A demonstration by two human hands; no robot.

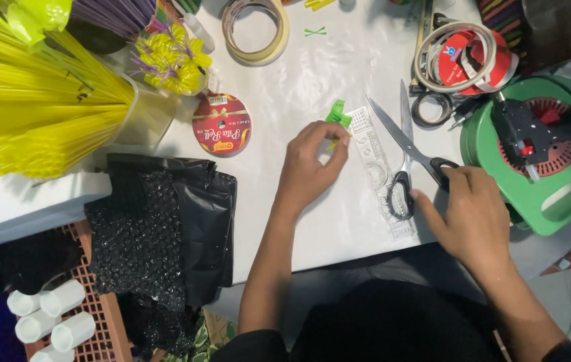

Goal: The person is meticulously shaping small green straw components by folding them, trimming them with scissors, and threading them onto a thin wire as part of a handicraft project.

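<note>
hands at a craft worktop, green strip in one, scissors under the other

seen from above, the left hand [309, 164] pinches a small green strip [338, 114] between closed fingertips, its free end poking up and away from the person; the right hand [470, 214] rests on the black handles of a pair of scissors [406, 151], fingers curled over the loops, though whether they are threaded through cannot be told; the scissors lie on the white worktop [312, 67] with their blades open, long axis running away from the person and the tips pointing up and to the left, just right of the green strip; a clear plastic ruler [383, 171] lies between the two hands, partly under the scissors; the right hand is the nearer one to the handles, the strip sitting to its left beyond the ruler; further left lies a round red ribbon spool [222, 124] with a printed label; a roll of tape [255, 30] sits at the top edge; a bundle of yellow straws [37, 100] fills the left corner; a green round reel [540, 161] stands at the right.
</note>
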